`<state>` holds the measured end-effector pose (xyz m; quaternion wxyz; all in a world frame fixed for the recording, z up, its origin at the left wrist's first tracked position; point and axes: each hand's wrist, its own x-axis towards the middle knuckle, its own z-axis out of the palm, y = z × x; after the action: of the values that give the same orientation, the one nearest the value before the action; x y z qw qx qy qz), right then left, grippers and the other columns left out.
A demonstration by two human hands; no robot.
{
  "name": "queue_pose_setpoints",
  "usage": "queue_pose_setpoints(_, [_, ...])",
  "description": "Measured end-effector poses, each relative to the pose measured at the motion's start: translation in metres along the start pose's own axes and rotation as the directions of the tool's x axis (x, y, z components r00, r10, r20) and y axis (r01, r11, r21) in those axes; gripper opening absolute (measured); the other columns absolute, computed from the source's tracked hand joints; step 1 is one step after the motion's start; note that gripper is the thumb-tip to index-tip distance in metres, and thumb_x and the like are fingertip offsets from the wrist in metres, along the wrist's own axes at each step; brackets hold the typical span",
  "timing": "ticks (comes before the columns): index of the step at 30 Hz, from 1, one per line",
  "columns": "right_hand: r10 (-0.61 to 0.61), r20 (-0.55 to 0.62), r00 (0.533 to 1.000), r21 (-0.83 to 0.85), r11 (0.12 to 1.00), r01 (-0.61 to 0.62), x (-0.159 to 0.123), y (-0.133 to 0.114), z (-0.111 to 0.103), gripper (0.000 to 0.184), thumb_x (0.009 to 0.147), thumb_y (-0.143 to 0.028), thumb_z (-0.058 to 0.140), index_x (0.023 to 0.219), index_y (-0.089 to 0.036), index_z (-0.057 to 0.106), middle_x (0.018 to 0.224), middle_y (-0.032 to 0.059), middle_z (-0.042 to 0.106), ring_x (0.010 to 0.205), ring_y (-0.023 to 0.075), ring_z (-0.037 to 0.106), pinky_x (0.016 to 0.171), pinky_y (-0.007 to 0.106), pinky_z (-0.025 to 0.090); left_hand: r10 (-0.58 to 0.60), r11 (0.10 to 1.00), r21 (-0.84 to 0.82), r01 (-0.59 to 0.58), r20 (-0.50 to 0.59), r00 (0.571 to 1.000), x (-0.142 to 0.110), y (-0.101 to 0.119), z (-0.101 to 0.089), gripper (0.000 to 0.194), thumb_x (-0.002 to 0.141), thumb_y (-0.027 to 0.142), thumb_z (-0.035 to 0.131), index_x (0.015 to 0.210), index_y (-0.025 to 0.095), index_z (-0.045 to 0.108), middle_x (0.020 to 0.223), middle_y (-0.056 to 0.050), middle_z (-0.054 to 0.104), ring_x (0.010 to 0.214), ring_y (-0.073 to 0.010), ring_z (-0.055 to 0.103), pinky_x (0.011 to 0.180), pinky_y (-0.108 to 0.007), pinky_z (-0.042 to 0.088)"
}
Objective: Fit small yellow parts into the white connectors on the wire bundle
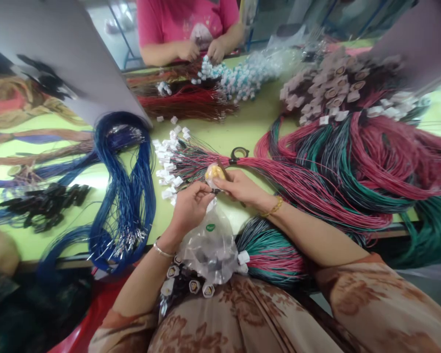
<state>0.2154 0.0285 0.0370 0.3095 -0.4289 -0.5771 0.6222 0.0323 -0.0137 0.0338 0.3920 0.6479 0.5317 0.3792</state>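
My right hand (240, 186) is closed on a small yellow-and-white lump (213, 172), which may be wrapped in clear film; its kind is unclear. Close against it, my left hand (194, 202) pinches at something small and dark by the fingertips, too small to name. Just below both hands sits a clear plastic bag (209, 245) with a green label. Behind them lies a bundle of red and black wires (202, 161) ending in white connectors (167, 164). A black ring-shaped clip (238, 154) is around this bundle.
Blue wires (121, 191) and black connectors (46, 203) lie to the left. Red, green and black wires (353, 157) are heaped on the right. Across the yellow-green table (250, 115), a person in pink (187, 24) handles white-and-blue connectors (238, 78). Grey panels (95, 63) stand at both sides.
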Motion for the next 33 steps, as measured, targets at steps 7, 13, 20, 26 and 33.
queue_pose_setpoints(7, [-0.044, 0.18, 0.983, 0.214, 0.977, 0.004, 0.006, 0.001, -0.006, 0.055, 0.076, -0.07, 0.074, 0.076, -0.022, 0.048, 0.047, -0.0124, 0.035, 0.037, 0.0043, 0.023, 0.036, 0.021, 0.016, -0.225, 0.776, -0.57, 0.27, 0.15, 0.963, 0.007, -0.004, 0.002, 0.034, 0.075, 0.045, 0.081, 0.089, 0.019, 0.064, 0.073, 0.001, 0.062, 0.062, -0.0112, 0.054, 0.059, -0.024, 0.043])
queue_pose_setpoints(13, [-0.094, 0.165, 0.982, 0.072, 0.994, 0.083, 0.009, 0.0, -0.003, 0.054, 0.076, -0.065, 0.077, 0.07, -0.021, 0.047, 0.052, -0.0086, 0.044, 0.044, 0.0058, 0.032, 0.042, 0.022, 0.022, -0.23, 0.59, -0.762, 0.268, 0.159, 0.96, 0.017, -0.009, 0.007, 0.049, 0.067, 0.04, 0.088, 0.102, 0.019, 0.062, 0.095, -0.005, 0.072, 0.089, -0.0207, 0.069, 0.084, -0.034, 0.053])
queue_pose_setpoints(20, [-0.218, -0.068, 0.974, -0.263, 0.945, 0.193, -0.003, -0.004, 0.0, 0.049, 0.081, -0.059, 0.069, 0.064, -0.022, 0.043, 0.059, -0.005, 0.044, 0.057, 0.0099, 0.034, 0.055, 0.027, 0.027, -0.286, 0.711, -0.697, 0.096, -0.163, 0.944, 0.02, -0.009, 0.017, 0.049, 0.064, 0.032, 0.086, 0.103, 0.021, 0.058, 0.091, -0.003, 0.07, 0.08, -0.0173, 0.067, 0.075, -0.03, 0.053])
queue_pose_setpoints(26, [-0.272, -0.115, 0.955, -0.204, 0.948, 0.245, -0.007, -0.007, -0.001, 0.042, 0.086, -0.055, 0.066, 0.071, -0.023, 0.043, 0.06, -0.0058, 0.042, 0.057, 0.0109, 0.035, 0.056, 0.027, 0.029, -0.28, 0.667, -0.738, 0.105, -0.117, 0.953, 0.022, -0.008, 0.012, 0.051, 0.059, 0.032, 0.091, 0.096, 0.02, 0.059, 0.08, 0.0, 0.065, 0.067, -0.0134, 0.061, 0.066, -0.027, 0.05])
queue_pose_setpoints(33, [-0.129, -0.132, 0.983, 0.04, 0.99, 0.135, 0.003, -0.002, 0.008, 0.055, 0.077, -0.071, 0.069, 0.074, -0.024, 0.041, 0.061, -0.0071, 0.04, 0.056, 0.0109, 0.034, 0.055, 0.026, 0.031, -0.246, 0.509, -0.841, 0.186, 0.066, 0.967, 0.021, -0.01, 0.013, 0.034, 0.061, 0.033, 0.09, 0.071, 0.015, 0.063, 0.061, 0.002, 0.055, 0.056, -0.0097, 0.051, 0.059, -0.025, 0.046])
